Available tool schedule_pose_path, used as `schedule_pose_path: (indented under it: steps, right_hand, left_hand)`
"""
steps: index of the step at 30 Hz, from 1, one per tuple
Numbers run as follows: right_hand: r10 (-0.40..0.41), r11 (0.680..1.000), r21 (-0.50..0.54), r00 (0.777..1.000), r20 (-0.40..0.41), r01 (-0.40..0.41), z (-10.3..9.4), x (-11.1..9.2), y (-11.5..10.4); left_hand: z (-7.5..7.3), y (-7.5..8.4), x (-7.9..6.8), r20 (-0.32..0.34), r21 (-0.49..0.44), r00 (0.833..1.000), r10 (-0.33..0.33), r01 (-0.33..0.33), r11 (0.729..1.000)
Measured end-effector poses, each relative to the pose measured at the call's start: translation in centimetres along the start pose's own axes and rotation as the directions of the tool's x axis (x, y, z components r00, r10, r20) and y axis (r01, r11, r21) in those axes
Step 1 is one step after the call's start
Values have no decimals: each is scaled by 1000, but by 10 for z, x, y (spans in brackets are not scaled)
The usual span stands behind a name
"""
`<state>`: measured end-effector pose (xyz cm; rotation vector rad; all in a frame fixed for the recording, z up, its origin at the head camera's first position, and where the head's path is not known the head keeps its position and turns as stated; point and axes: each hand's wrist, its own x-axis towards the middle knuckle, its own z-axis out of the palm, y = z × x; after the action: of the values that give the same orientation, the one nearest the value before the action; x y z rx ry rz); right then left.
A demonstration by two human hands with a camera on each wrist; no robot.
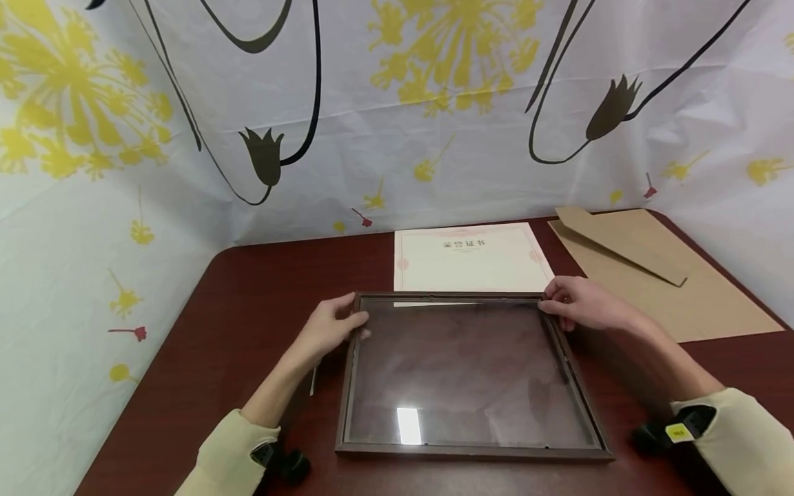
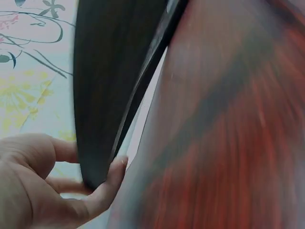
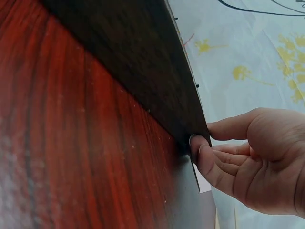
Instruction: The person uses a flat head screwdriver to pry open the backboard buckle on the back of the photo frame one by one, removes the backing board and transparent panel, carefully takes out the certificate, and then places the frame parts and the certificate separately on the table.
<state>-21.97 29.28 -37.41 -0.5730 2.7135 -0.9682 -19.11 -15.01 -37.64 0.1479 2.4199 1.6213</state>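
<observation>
A brown picture frame (image 1: 474,452) with a clear pane (image 1: 459,372) faces up in front of me, its back channel and small tabs showing. At its far left corner, my left hand (image 1: 331,325) grips the rim, thumb on top. My right hand (image 1: 586,303) pinches the far right corner. The left wrist view shows the frame's dark outer side (image 2: 112,86) between thumb and fingers. From the right wrist, the side rail (image 3: 138,67) appears with thumb and fingertips closed on its end; the near edge seems low over the table.
Behind the frame lies a cream certificate (image 1: 468,265) with upside-down print, partly covered by the far rail. A tan backing board (image 1: 701,303) with a raised stand flap (image 1: 614,248) is at the back right. A patterned white curtain (image 1: 347,172) encloses the dark red table (image 1: 267,289).
</observation>
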Motion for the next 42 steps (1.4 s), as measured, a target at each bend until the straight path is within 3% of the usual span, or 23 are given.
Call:
schedule_pose_path:
  steps: [2, 4, 7, 17, 22, 30, 37, 40, 42]
  right_hand:
    - [5, 1000, 8, 1000, 6, -5, 1, 0, 0]
    - [6, 1000, 12, 1000, 13, -6, 1, 0, 0]
    - [3, 1000, 18, 1000, 16, -3, 2, 1, 0]
    - [14, 999, 38, 1000, 20, -14, 0, 1, -1]
    - [25, 999, 40, 999, 20, -26, 0, 0, -1]
    - [29, 999, 42, 1000, 10, -30, 1, 0, 0]
    - [24, 999, 34, 1000, 6, -24, 0, 0, 0]
    - [25, 999, 27, 1000, 9, -25, 0, 0, 0]
    - [26, 999, 25, 1000, 11, -26, 0, 1, 0]
  left_hand:
    - [4, 1, 4, 21, -144, 999, -29, 32, 989]
    - [7, 1, 7, 22, -275, 998, -58, 62, 959]
    - [10, 2, 9, 7, -400, 993, -120, 113, 910]
    - [11, 1, 9, -41, -515, 979, -200, 150, 844]
    - [12, 2, 10, -62, -516, 977, -202, 142, 845]
    - [17, 5, 10, -135, -520, 977, -162, 69, 851]
    - [19, 6, 8, -121, -551, 977, -175, 81, 831]
    - [20, 6, 6, -115, -515, 978, -173, 90, 852]
    - [19, 7, 5, -126, -452, 978, -168, 95, 887]
